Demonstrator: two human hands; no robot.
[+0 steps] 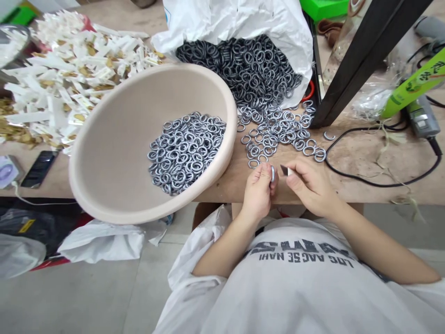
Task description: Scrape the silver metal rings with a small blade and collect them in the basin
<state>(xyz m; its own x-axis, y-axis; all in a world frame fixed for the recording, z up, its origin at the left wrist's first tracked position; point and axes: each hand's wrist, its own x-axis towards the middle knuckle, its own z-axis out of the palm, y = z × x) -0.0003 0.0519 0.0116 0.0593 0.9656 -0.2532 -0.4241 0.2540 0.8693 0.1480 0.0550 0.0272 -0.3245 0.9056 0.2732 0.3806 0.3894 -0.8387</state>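
Head view: looking forward and down across a wooden workbench (347, 160), with a grey printed T-shirt (299, 260) filling the bottom of the frame. Showing, at 10 o'clock from the hands, a wide beige basin (104, 139) tilting toward the camera and holding a heap of silver metal rings (186, 153). Spreading farther out toward 11 o'clock, a large pile of white and gold strips (76, 79). Spilling from a white plastic bag (236, 18) at 12 o'clock, a mass of dark metal rings (243, 69), with loose rings (274, 130) scattering just ahead of the hands. Trailing past 3 o'clock, a black cord (382, 157); lying near 9 o'clock, a black phone (39, 169).

Working at the bench's near edge, the left hand (257, 192) curling its fingers together and pinching one silver ring (272, 175) on edge. Just beside that ring, the right hand (309, 185) pinching a small flat blade (285, 170) between thumb and forefinger, its other fingers curling inward.
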